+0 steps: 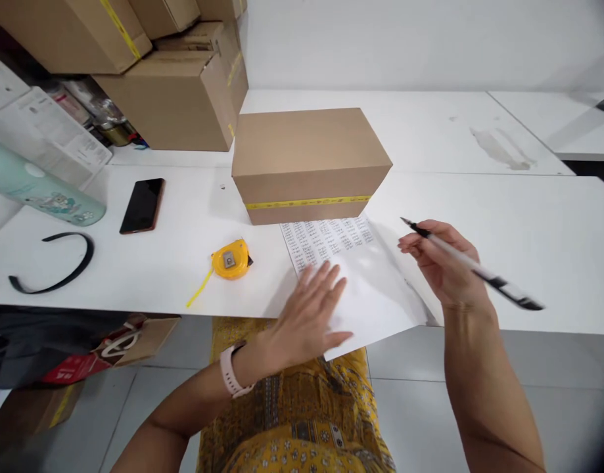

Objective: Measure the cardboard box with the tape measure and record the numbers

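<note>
Pen (473, 265), likely light and stiff, is pinched near its tip by the right hand (448, 279). Paper (375, 299), probably limp, is best pinned by the spread, empty left hand (309, 314).

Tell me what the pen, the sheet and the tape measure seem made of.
Pen: probably plastic, judging by its smooth, pale barrel. Sheet: matte white paper, thin-edged, bearing rows of writing. Tape measure: casing likely hard plastic, slightly glossy, evenly orange-yellow.

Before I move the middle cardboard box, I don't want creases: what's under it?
The middle cardboard box hides the far end of the written sheet. Whether it runs beneath, and anything else there, can't be seen.
</note>
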{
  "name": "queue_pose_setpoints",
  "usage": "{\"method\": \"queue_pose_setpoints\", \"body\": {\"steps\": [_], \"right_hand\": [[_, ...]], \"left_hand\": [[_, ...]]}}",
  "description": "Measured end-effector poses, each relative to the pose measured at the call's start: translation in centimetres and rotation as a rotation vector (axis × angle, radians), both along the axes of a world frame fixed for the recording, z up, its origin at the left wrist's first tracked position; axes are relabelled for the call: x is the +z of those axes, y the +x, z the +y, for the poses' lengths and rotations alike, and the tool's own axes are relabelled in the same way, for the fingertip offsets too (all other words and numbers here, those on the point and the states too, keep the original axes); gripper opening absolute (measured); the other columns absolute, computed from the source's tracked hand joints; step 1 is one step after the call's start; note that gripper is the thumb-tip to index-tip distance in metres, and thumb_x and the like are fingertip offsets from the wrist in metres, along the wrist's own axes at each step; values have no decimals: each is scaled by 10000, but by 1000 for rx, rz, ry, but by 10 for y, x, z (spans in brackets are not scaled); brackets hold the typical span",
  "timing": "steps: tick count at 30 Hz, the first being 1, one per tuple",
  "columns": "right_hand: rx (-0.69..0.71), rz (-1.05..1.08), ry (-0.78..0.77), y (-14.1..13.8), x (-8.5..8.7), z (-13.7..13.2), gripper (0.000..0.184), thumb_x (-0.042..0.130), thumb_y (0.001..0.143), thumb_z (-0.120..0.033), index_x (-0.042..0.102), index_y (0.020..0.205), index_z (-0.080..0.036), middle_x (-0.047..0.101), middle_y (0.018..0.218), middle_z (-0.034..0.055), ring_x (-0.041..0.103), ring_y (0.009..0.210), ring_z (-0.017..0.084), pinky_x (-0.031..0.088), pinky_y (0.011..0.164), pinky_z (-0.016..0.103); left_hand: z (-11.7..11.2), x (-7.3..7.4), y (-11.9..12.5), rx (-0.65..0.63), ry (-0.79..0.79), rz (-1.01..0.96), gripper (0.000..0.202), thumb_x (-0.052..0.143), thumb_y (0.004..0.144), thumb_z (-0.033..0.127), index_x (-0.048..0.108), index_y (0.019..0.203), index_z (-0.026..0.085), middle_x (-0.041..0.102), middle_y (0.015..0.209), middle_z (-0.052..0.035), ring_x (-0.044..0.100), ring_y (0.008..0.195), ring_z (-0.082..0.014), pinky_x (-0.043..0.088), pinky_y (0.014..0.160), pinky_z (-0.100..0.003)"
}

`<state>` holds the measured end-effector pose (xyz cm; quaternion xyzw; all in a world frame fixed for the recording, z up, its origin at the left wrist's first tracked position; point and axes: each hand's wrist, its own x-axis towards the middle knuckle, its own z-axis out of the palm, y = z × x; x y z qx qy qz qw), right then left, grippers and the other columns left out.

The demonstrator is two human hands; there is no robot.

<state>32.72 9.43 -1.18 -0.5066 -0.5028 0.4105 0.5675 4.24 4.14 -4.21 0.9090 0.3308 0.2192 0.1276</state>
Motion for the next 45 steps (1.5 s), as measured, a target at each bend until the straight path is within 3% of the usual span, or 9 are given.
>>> {"method": "queue_pose_setpoints", "body": {"steps": [5, 8, 11, 18, 23, 27, 33, 39, 45], "right_hand": [[125, -119, -63, -53, 3, 6, 444, 571, 946, -625, 556, 727, -239, 478, 538, -46, 431, 524, 130, 400, 582, 307], [279, -185, -175, -73, 1, 13, 452, 514, 967, -651, 641, 902, -222, 554, 620, -29, 508, 616, 142, 433, 641, 307], [366, -173, -216, -84, -8, 21, 456, 701, 850, -627, 678, 999, -197, 681, 854, 31, 594, 776, 166, 470, 710, 317], [84, -178, -169, -100, -36, 24, 448, 661, 875, -626, 580, 741, -206, 506, 636, -27, 427, 590, 120, 356, 554, 286], [41, -103, -131, -103, -41, 24, 364, 788, 784, -513, 600, 874, -215, 641, 806, 8, 539, 684, 142, 437, 627, 300], [-51, -120, -163, -104, -41, 23, 306, 697, 865, -472, 536, 776, -228, 530, 602, -39, 463, 556, 128, 359, 533, 287], [-12, -187, -108, -108, -43, 19, 206, 693, 866, -391, 572, 885, -225, 592, 754, -22, 504, 610, 122, 403, 561, 278], [-44, -242, -116, -112, -42, 17, 284, 672, 868, -370, 470, 722, -235, 415, 548, -69, 360, 488, 98, 280, 462, 260], [-21, -346, -67, -110, -44, 16, 245, 625, 894, -297, 460, 724, -235, 421, 593, -62, 375, 527, 103, 309, 494, 261]], "left_hand": [[7, -14, 26, -191, -53, 251, 1114, 674, 833, 705, 215, 1585, 23, 125, 1689, -293, -47, 1590, -389, 13, 1282, -574], [21, -15, 9, -259, -24, 303, 1093, 730, 828, 625, 204, 1598, 54, 123, 1699, -268, -22, 1595, -377, -19, 1279, -571], [34, -7, -12, -326, -48, 311, 1069, 756, 812, 602, 238, 1597, 93, 192, 1699, -235, 51, 1601, -361, 9, 1286, -545], [51, 15, -25, -439, -13, 486, 1051, 706, 798, 719, 340, 1558, 93, 256, 1677, -248, 156, 1576, -418, 117, 1266, -544], [41, 9, -12, -350, 177, 532, 1003, 553, 846, 803, 427, 1487, 41, 358, 1605, -314, 294, 1513, -483, 186, 1229, -561], [36, 0, -6, -328, 274, 504, 971, 577, 855, 768, 441, 1465, 25, 423, 1547, -344, 360, 1462, -530, 211, 1197, -582], [36, -3, -4, -293, 246, 484, 940, 586, 839, 765, 454, 1466, 76, 450, 1543, -307, 372, 1452, -529, 187, 1198, -608], [34, -2, -5, -268, 282, 458, 916, 613, 824, 751, 484, 1451, 95, 488, 1528, -267, 400, 1429, -535, 205, 1188, -622], [34, 1, -4, -265, 280, 449, 870, 637, 830, 709, 504, 1436, 98, 516, 1505, -261, 441, 1399, -531, 239, 1166, -621]]}}
